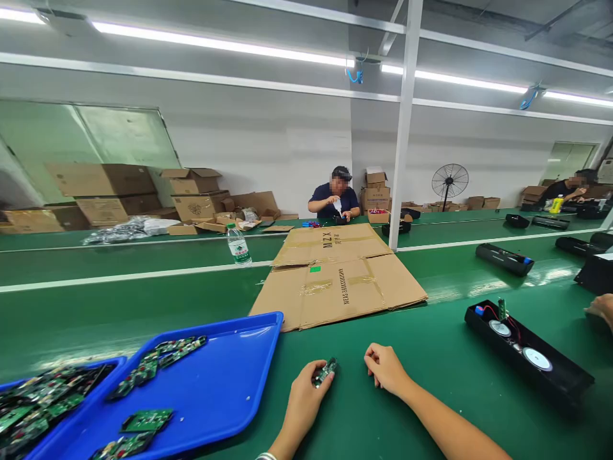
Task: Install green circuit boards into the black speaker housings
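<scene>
Between the thumb and fingers of my left hand is a small green circuit board, held just above the green table. To its right, my right hand is closed, its fingers curled; whether anything is inside cannot be seen. A blue tray left of my left hand carries several circuit boards. Farther left, a second blue tray is heaped with more boards. Right of my right hand lies an open black speaker housing with two round speakers, wires and a small upright board.
Flattened cardboard lies ahead, beside a water bottle and a white post. Black housings rest at the right. A person works across the table; another person's hand shows at the right edge.
</scene>
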{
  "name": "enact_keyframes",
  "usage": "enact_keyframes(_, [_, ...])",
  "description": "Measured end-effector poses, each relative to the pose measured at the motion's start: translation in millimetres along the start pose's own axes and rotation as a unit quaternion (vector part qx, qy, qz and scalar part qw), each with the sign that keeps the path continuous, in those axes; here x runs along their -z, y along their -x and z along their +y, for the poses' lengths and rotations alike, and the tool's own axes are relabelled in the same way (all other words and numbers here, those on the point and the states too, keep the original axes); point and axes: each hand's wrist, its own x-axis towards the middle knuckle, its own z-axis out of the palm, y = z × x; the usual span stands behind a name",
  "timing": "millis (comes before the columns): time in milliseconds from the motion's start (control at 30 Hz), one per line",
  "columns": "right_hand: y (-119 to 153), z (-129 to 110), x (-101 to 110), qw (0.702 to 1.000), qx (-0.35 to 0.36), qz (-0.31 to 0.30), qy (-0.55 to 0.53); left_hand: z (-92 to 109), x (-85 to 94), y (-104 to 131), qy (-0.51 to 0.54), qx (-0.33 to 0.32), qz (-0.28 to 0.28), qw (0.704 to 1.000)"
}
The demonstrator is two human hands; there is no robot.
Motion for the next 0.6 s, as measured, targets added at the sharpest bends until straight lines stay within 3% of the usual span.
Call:
enact_keyframes(167, [8.6, -2.8, -4.6, 0.997, 0.034, 0.044, 0.045, 0.5, -13.9, -7.3, 0.059, 0.032, 0.042, 0.997])
enact_keyframes(333, [8.1, -4.1, -4.0, 0.995, 0.044, 0.054, 0.065, 7.3, -21.2, -4.9, 0.177, 0.044, -0.016, 0.983])
enact_keyframes(600, [11.7, -5.4, -3.5, 0.997, 0.049, 0.042, 0.048, 10.0, -14.9, 1.0, 0.234, 0.064, -0.019, 0.970])
